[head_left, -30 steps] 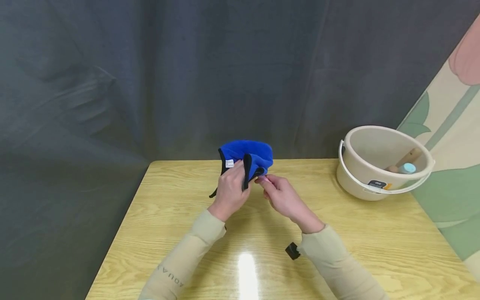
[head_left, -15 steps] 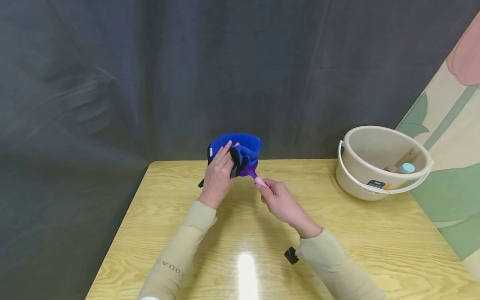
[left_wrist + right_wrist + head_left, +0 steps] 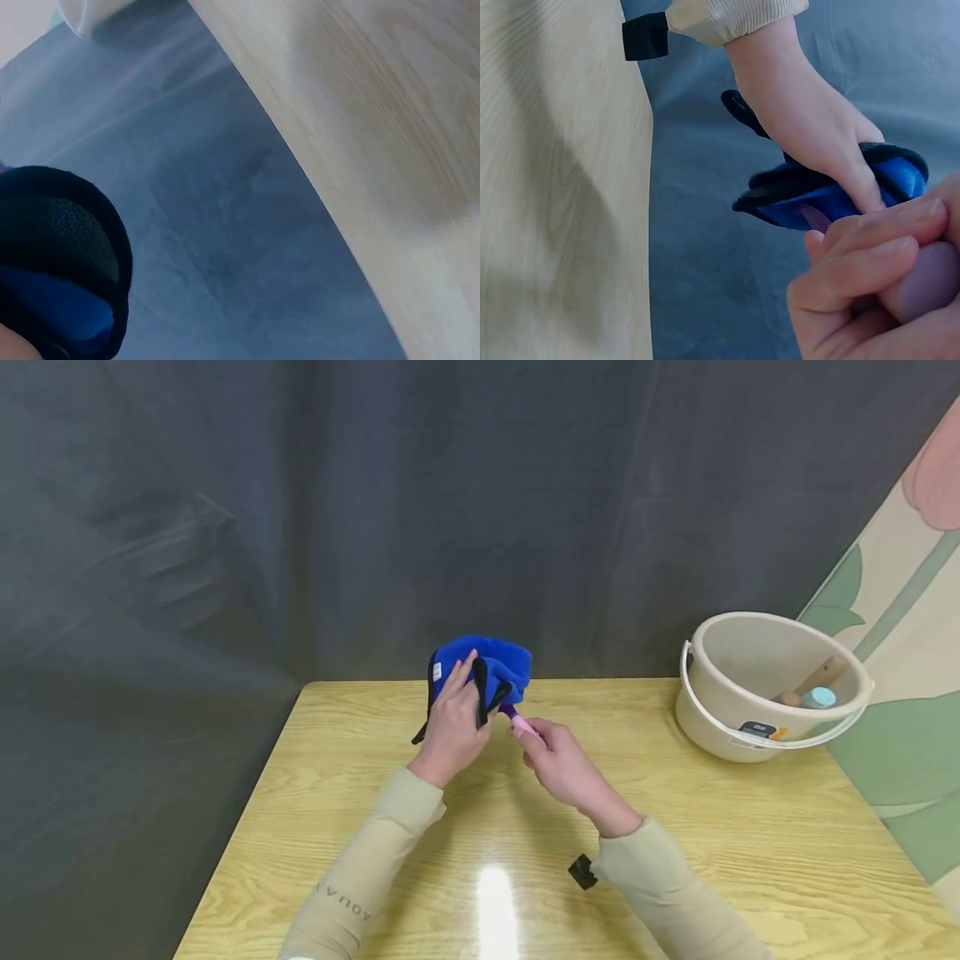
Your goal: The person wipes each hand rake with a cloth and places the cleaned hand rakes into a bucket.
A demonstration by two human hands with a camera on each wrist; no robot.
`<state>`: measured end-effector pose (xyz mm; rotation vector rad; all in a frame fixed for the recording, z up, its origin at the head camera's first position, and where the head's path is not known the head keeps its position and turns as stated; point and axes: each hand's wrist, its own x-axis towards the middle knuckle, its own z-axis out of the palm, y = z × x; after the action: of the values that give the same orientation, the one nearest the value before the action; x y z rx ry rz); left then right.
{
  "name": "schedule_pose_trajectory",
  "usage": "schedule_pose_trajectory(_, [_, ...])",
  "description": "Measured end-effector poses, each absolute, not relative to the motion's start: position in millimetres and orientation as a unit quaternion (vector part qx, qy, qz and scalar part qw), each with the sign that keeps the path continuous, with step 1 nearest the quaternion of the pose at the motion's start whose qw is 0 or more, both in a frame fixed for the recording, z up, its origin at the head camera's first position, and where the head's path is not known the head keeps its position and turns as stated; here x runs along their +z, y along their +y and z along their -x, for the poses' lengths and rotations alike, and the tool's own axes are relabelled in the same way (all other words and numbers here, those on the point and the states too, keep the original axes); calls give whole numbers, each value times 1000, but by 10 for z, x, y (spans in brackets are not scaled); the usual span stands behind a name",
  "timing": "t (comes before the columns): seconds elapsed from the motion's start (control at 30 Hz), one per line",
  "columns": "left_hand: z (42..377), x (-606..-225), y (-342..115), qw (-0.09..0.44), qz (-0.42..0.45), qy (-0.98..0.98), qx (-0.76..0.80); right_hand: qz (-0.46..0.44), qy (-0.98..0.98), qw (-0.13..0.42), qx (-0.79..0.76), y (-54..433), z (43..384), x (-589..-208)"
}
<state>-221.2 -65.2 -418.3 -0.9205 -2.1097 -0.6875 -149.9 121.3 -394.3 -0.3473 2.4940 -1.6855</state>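
Note:
A blue cloth [image 3: 498, 652] with black edging and a small white label is folded round the head of a purple tool with a pink handle [image 3: 522, 724]. My left hand [image 3: 453, 727] grips the cloth, fingers along its outside and thumb [image 3: 862, 184] on the near fold. In my right hand [image 3: 566, 764] the pink handle is held, its rounded end [image 3: 928, 283] showing between curled fingers in the right wrist view. The tool's head is hidden in the cloth, so I cannot tell its kind. Part of the black-edged cloth [image 3: 60, 304] fills the left wrist view's lower left corner.
On the right of the wooden table [image 3: 337, 860] stands a beige bucket [image 3: 705, 714] with a white handle. Inside it lie a wooden piece [image 3: 821, 675] and a light-blue-capped item [image 3: 819, 697]. A dark curtain [image 3: 465, 510] hangs behind the table's far edge.
The cloth and left hand went left and up, baring some purple of the tool, then came back slightly right, covering most of it again. The right hand barely moved, keeping its grip.

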Motion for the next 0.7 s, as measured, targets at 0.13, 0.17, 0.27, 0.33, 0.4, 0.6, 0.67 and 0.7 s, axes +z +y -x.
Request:
schedule_pose_trajectory(0.13, [2163,-4168,-561,346,371,-804,-310,130,823,30,-552,1232,1524,-3923])
schedule_pose_trajectory(0.17, [2147,-4165,-545,343,373,-801,-318,131,823,26,-552,1238,1531,-3919])
schedule_pose_trajectory(0.27, [2098,-4163,-510,336,379,-794,-336,138,826,21,-546,1263,1549,-3911])
schedule_pose_trajectory(0.33, [2066,-4174,-501,338,383,-790,-340,138,826,21,-546,1277,1558,-3913])
schedule_pose_trajectory(0.4, [2044,-4196,-501,342,391,-785,-337,137,827,22,-545,1286,1568,-3921])
schedule_pose_trajectory(0.6, [2084,-4230,-514,351,411,-781,-313,133,830,9,-541,1284,1574,-3937])
schedule_pose_trajectory(0.67, [2114,-4217,-530,344,402,-790,-309,136,832,9,-538,1280,1569,-3941])
schedule_pose_trajectory(0.7, [2133,-4211,-540,341,395,-798,-302,136,831,11,-539,1278,1565,-3944])
